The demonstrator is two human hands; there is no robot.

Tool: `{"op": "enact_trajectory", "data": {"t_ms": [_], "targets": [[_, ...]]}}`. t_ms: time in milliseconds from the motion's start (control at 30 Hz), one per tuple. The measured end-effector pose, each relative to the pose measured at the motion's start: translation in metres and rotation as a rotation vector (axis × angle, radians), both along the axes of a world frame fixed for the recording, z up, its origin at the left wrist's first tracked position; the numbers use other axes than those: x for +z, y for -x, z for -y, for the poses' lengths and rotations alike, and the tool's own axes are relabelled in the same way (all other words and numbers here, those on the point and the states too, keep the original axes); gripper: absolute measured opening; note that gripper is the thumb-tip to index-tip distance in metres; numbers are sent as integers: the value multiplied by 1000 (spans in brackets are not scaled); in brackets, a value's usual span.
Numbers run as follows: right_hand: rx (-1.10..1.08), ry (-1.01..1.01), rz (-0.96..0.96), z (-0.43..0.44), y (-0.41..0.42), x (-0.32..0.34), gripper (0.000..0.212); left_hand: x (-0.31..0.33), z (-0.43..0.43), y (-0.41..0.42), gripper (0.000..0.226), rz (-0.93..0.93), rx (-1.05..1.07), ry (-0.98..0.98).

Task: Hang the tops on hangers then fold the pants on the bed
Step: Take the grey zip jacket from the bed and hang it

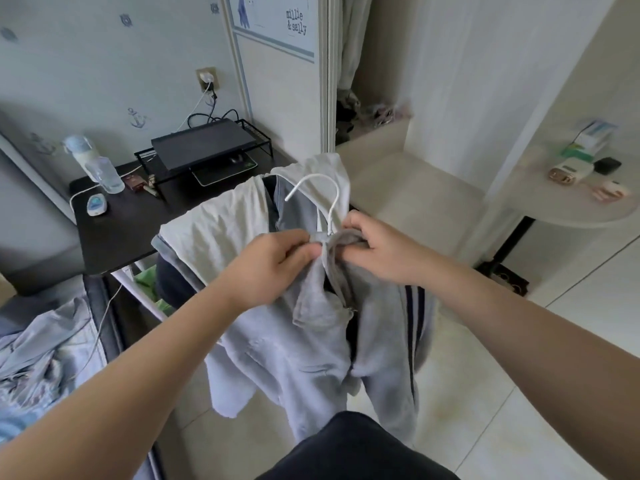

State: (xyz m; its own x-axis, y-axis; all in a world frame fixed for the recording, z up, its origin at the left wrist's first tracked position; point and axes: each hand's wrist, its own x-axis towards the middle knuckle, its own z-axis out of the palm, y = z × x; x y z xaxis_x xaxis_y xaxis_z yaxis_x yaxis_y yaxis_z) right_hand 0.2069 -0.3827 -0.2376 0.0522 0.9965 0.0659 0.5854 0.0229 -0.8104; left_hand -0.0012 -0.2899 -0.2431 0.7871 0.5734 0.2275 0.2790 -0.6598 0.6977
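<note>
Grey top (311,344) hung from a white hanger (332,214); only the hook showed, the hanger's shoulders buried in cloth. Just left of the hook's foot the left hand (270,268) pinched the collar. Just right of it the right hand (381,251) gripped the fabric, fingers curled, their tips lost in folds. Behind the hanger, more clothes (214,223) draped over something hidden.

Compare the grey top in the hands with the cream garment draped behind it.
Colour: the grey top is light grey, while the cream garment is off-white.
Hold: the left hand and right hand pinch the grey top at its neck; the cream garment lies draped and is not held.
Hanger: a white hanger rises from the grey top's neck; the cream garment shows none.
Both are soft, rumpled clothing.
</note>
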Motion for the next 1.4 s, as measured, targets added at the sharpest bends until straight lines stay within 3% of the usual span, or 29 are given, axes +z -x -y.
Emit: {"op": "enact_trajectory", "data": {"t_ms": [167, 233, 333, 433, 567, 633, 867, 1133, 1233, 1333, 1400], "targets": [[186, 152, -264, 13, -18, 21, 25, 8, -5, 5, 33, 18, -78, -20], [191, 176, -328, 21, -30, 26, 22, 10, -13, 15, 44, -20, -74, -95], [74, 140, -212, 27, -39, 26, 35, 13, -22, 30, 53, -21, -31, -128], [55, 100, -44, 26, -26, 24, 47, 12, -17, 30, 40, -8, -46, -99], [111, 96, 201, 23, -17, 35, 45, 14, -14, 25, 17, -21, -88, -150], [111, 92, 243, 25, -20, 39, 43, 13, -15, 28, 18, -24, -102, -140], [79, -18, 218, 24, -24, 40, 45, 11, -6, 32, 17, 91, 90, -83], [121, 35, 318, 31, -26, 29, 42, 29, 3, 24, 17, 267, 271, -58], [51, -17, 327, 32, -29, 21, 43, 54, 7, 26, 13, 268, 123, -71], [-24, -180, 169, 30, -28, 18, 38, 74, -1, 35, 10, 60, -124, 68], [-51, -261, 113, 28, -24, 19, 33, 73, -8, 40, 17, 46, -98, 36]]}}
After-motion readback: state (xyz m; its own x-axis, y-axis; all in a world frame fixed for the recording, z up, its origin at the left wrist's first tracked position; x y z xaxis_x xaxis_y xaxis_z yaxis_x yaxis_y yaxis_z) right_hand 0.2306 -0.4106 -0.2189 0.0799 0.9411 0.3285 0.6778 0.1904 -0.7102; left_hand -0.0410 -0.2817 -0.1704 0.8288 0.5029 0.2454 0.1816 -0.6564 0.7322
